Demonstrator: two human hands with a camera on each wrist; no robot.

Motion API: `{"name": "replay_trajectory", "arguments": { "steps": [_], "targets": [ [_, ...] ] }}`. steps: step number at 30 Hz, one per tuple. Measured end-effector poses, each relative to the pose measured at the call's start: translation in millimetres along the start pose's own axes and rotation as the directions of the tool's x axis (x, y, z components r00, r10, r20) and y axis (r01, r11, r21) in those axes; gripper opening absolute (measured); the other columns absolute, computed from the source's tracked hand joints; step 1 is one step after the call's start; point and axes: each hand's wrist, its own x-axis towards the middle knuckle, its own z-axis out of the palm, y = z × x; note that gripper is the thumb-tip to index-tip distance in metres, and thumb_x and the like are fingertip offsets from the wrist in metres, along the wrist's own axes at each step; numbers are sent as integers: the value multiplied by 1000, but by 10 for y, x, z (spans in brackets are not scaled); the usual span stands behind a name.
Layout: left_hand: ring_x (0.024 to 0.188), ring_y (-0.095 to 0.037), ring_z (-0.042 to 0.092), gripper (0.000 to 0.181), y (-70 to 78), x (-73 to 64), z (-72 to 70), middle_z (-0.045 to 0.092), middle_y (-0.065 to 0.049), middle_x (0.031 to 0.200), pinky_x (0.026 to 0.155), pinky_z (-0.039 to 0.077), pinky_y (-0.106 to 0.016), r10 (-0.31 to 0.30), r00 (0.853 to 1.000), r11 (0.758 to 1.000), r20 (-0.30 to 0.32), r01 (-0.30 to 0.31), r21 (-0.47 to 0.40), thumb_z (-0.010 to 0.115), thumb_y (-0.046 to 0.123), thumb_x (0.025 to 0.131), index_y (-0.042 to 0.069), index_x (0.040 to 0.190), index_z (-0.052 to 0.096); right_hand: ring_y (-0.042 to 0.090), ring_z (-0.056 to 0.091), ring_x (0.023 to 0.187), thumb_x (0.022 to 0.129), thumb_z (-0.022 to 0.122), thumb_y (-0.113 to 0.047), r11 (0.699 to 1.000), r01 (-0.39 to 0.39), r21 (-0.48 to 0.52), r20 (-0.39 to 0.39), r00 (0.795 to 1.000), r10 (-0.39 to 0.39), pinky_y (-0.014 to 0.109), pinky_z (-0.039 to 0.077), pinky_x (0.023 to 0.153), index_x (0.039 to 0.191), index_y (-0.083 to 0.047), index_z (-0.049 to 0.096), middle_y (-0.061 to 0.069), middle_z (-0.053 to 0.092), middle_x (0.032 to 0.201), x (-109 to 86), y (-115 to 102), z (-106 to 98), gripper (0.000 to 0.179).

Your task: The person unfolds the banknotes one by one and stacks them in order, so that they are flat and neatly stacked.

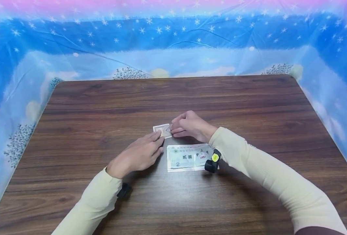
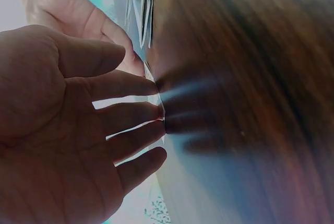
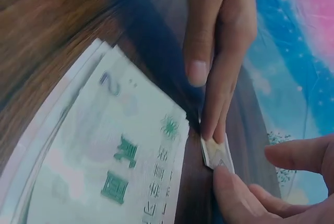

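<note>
A small folded banknote (image 1: pixel 162 130) with a pale printed pattern lies on the table. My left hand (image 1: pixel 141 150) rests its outstretched fingertips on it, and the left wrist view shows those fingers (image 2: pixel 128 85) straight and spread. At the note's right end is my right hand (image 1: pixel 191 125); one of its fingertips (image 3: pixel 224 176) touches the note's edge in the right wrist view, while another digit stands apart from it. Nearer the body, below the right wrist, lies a stack of pale green banknotes (image 1: pixel 186 158) printed with a 2 and a cartoon face. The wrist camera covers its right corner.
Everything lies on a dark wood-grain table (image 1: pixel 103 107). A blue and pink snowflake cloth (image 1: pixel 173 32) hangs around its back and sides. Small black cameras are strapped to both wrists, over cream sleeves (image 1: pixel 267 173).
</note>
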Motion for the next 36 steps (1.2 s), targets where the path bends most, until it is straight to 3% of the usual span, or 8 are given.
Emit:
{"name": "replay_trajectory", "arguments": {
  "steps": [9,15,22,27,31,34,36],
  "targets": [
    [150,-37,25,51,-17,15,-13,26,-27,160,122,22,-49,-17,1000,999,6,18,-33,45,21,108,-9,148,41,34,65,113,91,62,9,994,-8,106,-26,1000,11,35,56,95,131,15,49,29,62,125,50,-4,17,43],
    [151,-36,23,51,-20,22,-8,25,-25,161,123,21,-48,-38,999,998,-6,37,-56,45,22,108,-8,149,40,28,65,101,94,57,9,988,-5,154,-58,998,14,34,57,93,131,15,48,23,62,114,104,0,28,39],
    [149,-36,27,48,-26,28,20,29,-25,160,122,24,-49,1,997,996,-76,-8,-91,46,19,108,-6,149,42,20,68,81,91,63,10,998,30,61,-93,995,-24,31,60,83,119,13,63,19,65,104,119,37,58,28],
    [147,-36,32,45,-1,9,-2,35,-22,158,120,26,-51,-30,989,988,-148,7,-154,45,20,108,-4,146,48,19,69,78,90,63,9,997,78,-4,-153,985,-78,31,61,78,113,12,65,19,66,99,100,38,46,23],
    [143,-37,39,43,20,-14,-50,43,-20,154,118,31,-54,-100,960,972,-260,39,-230,53,21,106,-2,143,54,22,70,81,90,65,8,994,106,-6,-170,980,-106,32,61,80,114,11,65,21,67,103,51,10,8,24],
    [139,-35,46,45,19,-19,-75,49,-19,150,114,36,-54,-182,917,946,-354,65,-317,59,20,103,0,143,54,23,70,82,91,66,7,994,112,1,-176,978,-110,33,61,81,114,10,65,21,67,105,-24,-3,-25,23],
    [134,-34,52,48,17,-23,-92,53,-19,146,111,41,-52,-257,887,903,-383,80,-422,62,20,102,0,144,53,23,69,82,91,66,6,993,115,-4,-177,978,-114,33,61,81,112,8,65,19,66,105,-93,-6,-44,21]
  ]
}}
